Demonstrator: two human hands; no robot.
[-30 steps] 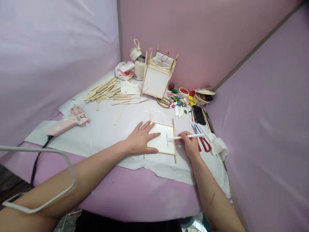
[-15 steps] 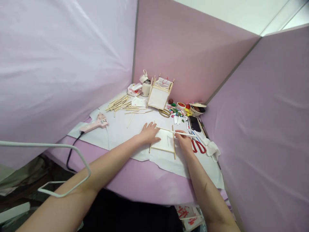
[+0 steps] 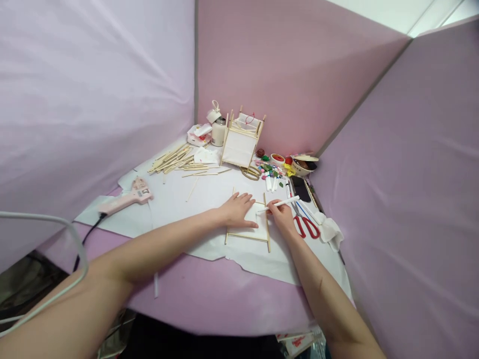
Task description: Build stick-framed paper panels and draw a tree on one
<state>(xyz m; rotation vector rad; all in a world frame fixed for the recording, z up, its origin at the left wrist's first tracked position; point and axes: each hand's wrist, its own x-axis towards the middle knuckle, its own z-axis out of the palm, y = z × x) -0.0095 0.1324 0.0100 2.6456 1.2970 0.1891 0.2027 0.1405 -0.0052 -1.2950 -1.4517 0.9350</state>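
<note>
A small frame of thin wooden sticks (image 3: pixel 248 237) with a white panel (image 3: pixel 249 230) lies flat near the table's front. My left hand (image 3: pixel 239 210) rests over its left part, fingers spread and the thumb stretched across the panel. In my right hand (image 3: pixel 281 215), at the frame's right edge, is a slim white pen (image 3: pixel 288 200), pinched between the fingers. The pen's tip points left and down onto the panel; whether it touches is too small to tell. Behind stands a larger stick-and-white-panel structure (image 3: pixel 240 147) with a red loop on top.
Red-handled scissors (image 3: pixel 309 228) lie right of my right hand, near a dark phone (image 3: pixel 301 189) and white tissue (image 3: pixel 331 232). Loose sticks (image 3: pixel 174 159) are piled at back left. A pink glue gun (image 3: pixel 127 197) with its cord lies left. A jar (image 3: pixel 218 133) stands behind.
The pen has swung from nearly level along the frame's far edge to a slant, its tip now over the panel. My left hand has spread further across the panel. The whole view has shifted slightly.
</note>
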